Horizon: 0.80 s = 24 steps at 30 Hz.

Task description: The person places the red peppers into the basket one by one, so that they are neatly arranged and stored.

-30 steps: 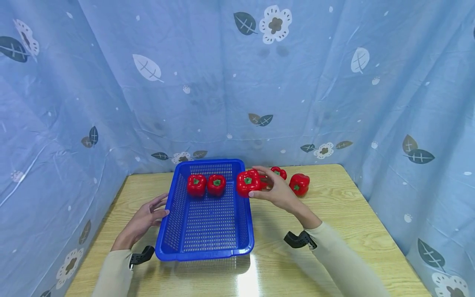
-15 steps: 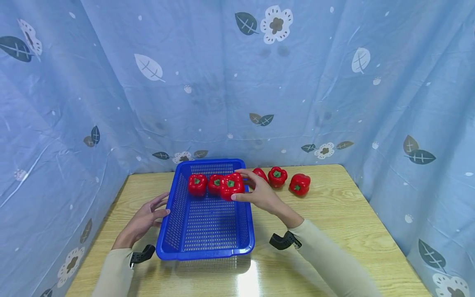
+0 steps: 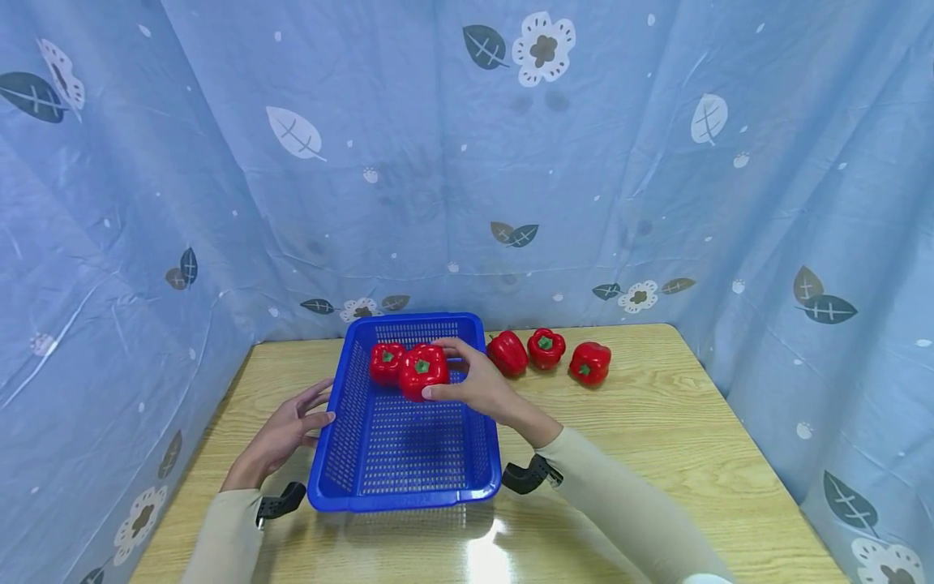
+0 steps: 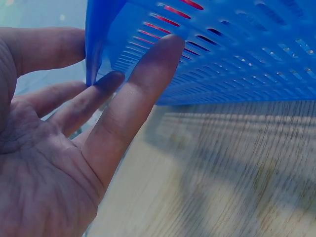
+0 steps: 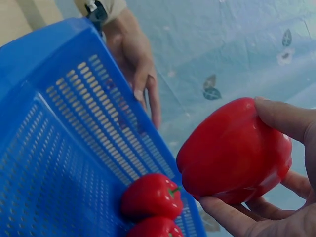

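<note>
My right hand (image 3: 474, 381) grips a red bell pepper (image 3: 423, 373) between thumb and fingers, held over the back part of the blue plastic basket (image 3: 404, 501). In the right wrist view the held bell pepper (image 5: 234, 153) shows its smooth side, with fingertips spread around it. Two more red bell peppers lie in the basket; the nearer-to-the-left one (image 3: 385, 362) shows in the head view, while the held one covers the other. At the basket's left side, my left hand (image 3: 290, 426) touches rim and outer wall with extended fingers (image 4: 126, 116).
Three red bell peppers, one lying sideways (image 3: 507, 354), one stem-up (image 3: 546, 349) and one tilted (image 3: 589, 363), are on the wooden table (image 3: 627, 438) right of the basket. A blue patterned curtain (image 3: 409, 162) encloses the table's back and sides.
My right hand has carried the bell pepper leftward from the basket's right rim to over the peppers inside, uncovering those on the table. My left hand stays at the rim.
</note>
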Each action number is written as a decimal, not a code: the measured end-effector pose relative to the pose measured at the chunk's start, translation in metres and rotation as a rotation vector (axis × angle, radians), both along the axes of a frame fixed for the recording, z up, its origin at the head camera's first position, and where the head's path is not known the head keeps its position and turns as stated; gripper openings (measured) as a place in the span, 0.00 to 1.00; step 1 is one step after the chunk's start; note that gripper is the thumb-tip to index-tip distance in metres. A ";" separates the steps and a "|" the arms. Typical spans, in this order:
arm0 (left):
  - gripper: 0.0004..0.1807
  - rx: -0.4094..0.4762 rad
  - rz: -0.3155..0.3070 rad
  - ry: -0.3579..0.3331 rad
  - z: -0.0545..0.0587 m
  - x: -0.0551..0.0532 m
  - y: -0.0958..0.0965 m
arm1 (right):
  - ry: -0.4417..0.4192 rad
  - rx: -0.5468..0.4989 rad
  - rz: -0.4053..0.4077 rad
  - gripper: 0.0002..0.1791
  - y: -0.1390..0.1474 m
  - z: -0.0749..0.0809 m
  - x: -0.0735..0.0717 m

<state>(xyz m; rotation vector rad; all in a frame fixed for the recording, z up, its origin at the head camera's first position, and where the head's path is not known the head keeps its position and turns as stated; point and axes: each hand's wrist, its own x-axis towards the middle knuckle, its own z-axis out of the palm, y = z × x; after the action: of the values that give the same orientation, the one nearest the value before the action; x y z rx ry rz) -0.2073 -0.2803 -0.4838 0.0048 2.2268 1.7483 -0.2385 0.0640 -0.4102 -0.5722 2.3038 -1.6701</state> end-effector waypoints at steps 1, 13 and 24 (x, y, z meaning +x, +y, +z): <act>0.41 -0.002 0.000 0.001 0.000 0.000 0.000 | -0.005 -0.003 0.000 0.40 -0.003 -0.001 0.000; 0.41 -0.011 0.001 0.020 -0.002 0.002 0.001 | -0.095 -0.034 -0.005 0.39 -0.038 -0.011 0.000; 0.41 -0.007 0.005 0.019 -0.003 0.002 0.002 | -0.247 -0.084 -0.046 0.40 -0.065 -0.029 -0.007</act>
<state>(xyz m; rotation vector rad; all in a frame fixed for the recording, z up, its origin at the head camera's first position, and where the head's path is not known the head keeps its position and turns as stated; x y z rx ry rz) -0.2053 -0.2781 -0.4873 0.0140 2.2480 1.7509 -0.2459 -0.0007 -0.4393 -0.3093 2.0953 -1.7555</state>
